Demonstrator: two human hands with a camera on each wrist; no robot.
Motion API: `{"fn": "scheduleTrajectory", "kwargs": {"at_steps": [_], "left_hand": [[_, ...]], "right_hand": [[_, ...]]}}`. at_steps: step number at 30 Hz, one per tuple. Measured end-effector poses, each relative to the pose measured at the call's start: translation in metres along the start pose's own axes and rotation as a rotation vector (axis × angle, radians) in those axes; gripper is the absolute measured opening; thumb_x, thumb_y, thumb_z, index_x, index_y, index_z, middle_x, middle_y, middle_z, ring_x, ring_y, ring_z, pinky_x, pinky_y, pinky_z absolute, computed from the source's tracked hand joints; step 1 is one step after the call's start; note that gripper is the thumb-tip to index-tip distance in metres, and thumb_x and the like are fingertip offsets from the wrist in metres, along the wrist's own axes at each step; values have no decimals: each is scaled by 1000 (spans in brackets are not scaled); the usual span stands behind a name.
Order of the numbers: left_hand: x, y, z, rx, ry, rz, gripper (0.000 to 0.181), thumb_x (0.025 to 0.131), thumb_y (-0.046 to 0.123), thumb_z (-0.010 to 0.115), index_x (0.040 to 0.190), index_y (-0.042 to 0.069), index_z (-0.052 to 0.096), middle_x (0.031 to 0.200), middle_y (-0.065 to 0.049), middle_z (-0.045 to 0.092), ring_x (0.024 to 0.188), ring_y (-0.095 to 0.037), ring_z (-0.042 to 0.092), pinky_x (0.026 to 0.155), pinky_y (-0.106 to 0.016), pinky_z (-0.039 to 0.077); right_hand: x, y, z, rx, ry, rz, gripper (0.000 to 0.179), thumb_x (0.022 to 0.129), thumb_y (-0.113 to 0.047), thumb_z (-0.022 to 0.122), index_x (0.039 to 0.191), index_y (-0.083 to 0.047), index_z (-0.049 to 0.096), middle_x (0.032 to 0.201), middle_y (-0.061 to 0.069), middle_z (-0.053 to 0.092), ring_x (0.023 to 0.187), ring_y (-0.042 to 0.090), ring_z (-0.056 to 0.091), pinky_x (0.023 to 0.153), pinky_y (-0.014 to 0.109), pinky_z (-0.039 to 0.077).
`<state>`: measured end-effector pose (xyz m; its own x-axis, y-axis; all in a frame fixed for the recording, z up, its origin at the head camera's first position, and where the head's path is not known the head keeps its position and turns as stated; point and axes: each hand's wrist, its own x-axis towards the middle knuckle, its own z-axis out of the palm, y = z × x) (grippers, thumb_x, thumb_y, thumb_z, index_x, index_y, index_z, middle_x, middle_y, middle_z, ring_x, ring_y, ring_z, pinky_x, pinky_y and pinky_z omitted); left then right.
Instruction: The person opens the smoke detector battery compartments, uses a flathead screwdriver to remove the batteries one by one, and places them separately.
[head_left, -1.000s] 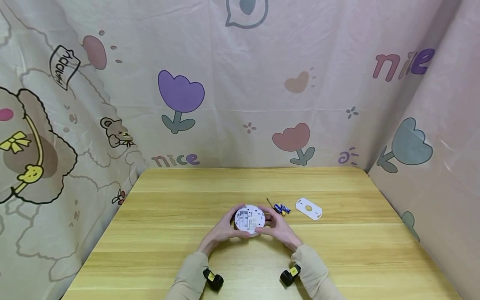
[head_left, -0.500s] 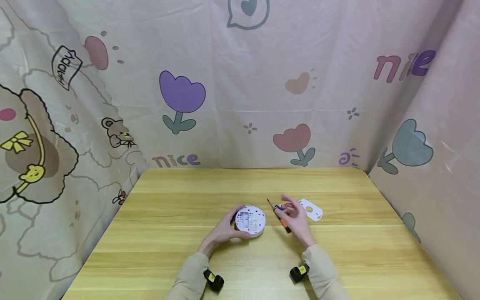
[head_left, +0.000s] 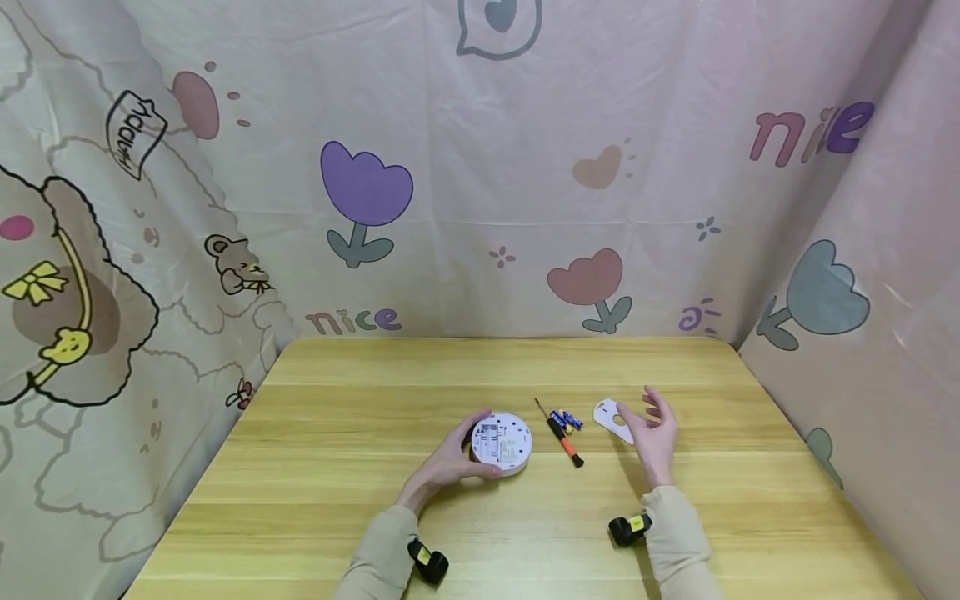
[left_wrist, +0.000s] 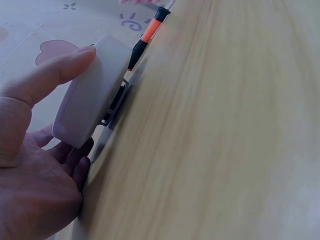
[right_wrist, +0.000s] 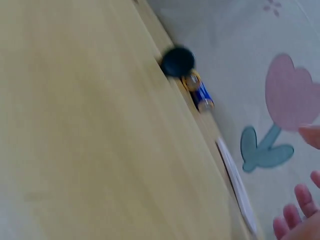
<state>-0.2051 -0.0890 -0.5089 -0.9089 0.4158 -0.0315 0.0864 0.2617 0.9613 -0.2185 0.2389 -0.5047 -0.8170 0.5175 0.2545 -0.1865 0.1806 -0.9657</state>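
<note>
My left hand grips a round white smoke detector by its rim, fingers at the far edge and thumb at the near edge. Its back faces up, showing a battery compartment and a printed label. In the left wrist view, the detector stands between thumb and fingers, with a small grey loop jutting from its underside. My right hand hovers with loosely bent fingers at the white mounting plate, partly covering it in the head view. The right wrist view has the plate lying flat, apart from the fingers.
A black and orange screwdriver lies between the detector and the plate. Beside it are blue batteries with something yellow next to them. A printed curtain hangs behind the wooden table and along both sides.
My right hand has left the detector's rim and moved right, past the screwdriver and batteries, to the mounting plate. My left hand keeps holding the detector in the same place.
</note>
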Motion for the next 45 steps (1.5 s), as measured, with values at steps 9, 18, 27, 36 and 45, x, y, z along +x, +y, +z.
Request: {"fn": "scheduleTrajectory", "kwargs": {"at_steps": [9, 18, 27, 36, 45], "left_hand": [[0, 2, -1, -3, -8, 0, 99, 57, 16, 82, 139, 20, 27, 144, -9, 30, 133, -30, 25, 110, -55, 11], [-1, 3, 1, -6, -4, -6, 99, 55, 24, 83, 138, 27, 28, 144, -4, 30, 134, -27, 25, 111, -55, 11], [-9, 19, 0, -2, -9, -2, 98, 58, 17, 82, 140, 19, 27, 144, -9, 29, 133, -30, 25, 110, -57, 10], [-2, 4, 0, 16, 0, -2, 99, 56, 27, 83, 138, 26, 28, 144, -2, 30, 134, -27, 24, 110, -56, 10], [-3, 10, 0, 10, -6, -2, 99, 58, 20, 82, 140, 20, 26, 144, -6, 30, 134, -29, 24, 110, -56, 10]], "right_hand": [[16, 8, -26, -378, -264, 177, 93, 65, -34, 78, 139, -9, 27, 136, 21, 30, 123, 38, 23, 101, 51, 26], [28, 13, -35, -744, -468, 47, 95, 59, -44, 77, 132, 0, 34, 129, 26, 36, 115, 42, 30, 95, 56, 25], [26, 13, -34, -793, -490, 23, 89, 59, -43, 78, 128, -2, 40, 125, 28, 35, 111, 41, 30, 88, 53, 28], [26, 12, -37, -787, -508, -15, 74, 63, -40, 76, 121, -4, 49, 124, 26, 36, 111, 40, 29, 87, 52, 25], [25, 12, -37, -779, -509, -29, 67, 65, -39, 75, 118, -4, 53, 123, 24, 39, 110, 39, 32, 86, 51, 27]]}}
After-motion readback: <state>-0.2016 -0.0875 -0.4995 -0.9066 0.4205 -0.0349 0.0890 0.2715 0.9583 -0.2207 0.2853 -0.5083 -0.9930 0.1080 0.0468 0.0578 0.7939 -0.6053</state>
